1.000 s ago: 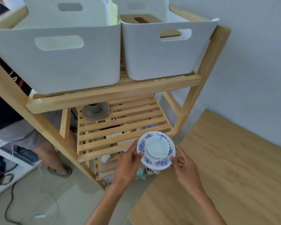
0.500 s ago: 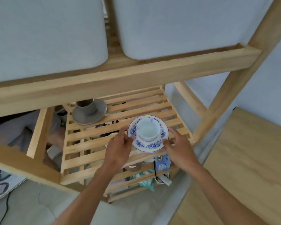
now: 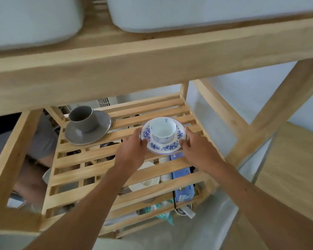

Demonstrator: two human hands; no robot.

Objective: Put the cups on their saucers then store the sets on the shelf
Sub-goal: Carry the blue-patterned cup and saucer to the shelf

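Both hands hold one cup-and-saucer set over the slatted middle shelf (image 3: 152,109) of a wooden rack. The left hand (image 3: 132,150) grips the saucer (image 3: 163,147) at its 9 o'clock edge, thumb on the top of the rim and fingers closed underneath. The right hand (image 3: 197,147) grips the same saucer at its 3 o'clock edge, thumb on the rim, fingers curled below. Both hands are partly closed on the saucer and hold nothing else.

The saucer is white with a blue flower pattern and a thin blue rim. A white cup (image 3: 162,129) with small blue marks stands upright in its centre, mouth up. Whether the saucer touches the slats or hangs just above them cannot be told.

At 10 o'clock from this set, well apart, a grey cup (image 3: 83,119) stands upright on a grey saucer (image 3: 88,136) at the back left corner of the same shelf, resting on the slats.

Seen through the slats, on the shelf below, are a blue box (image 3: 183,181), a stack of ribbed white dishes (image 3: 165,175) just beside it at 9 o'clock, and a cream plate (image 3: 145,183).

Above, two pale bins (image 3: 34,20) sit on the top shelf. A wooden desk (image 3: 293,170) lies at 3 o'clock from the rack.
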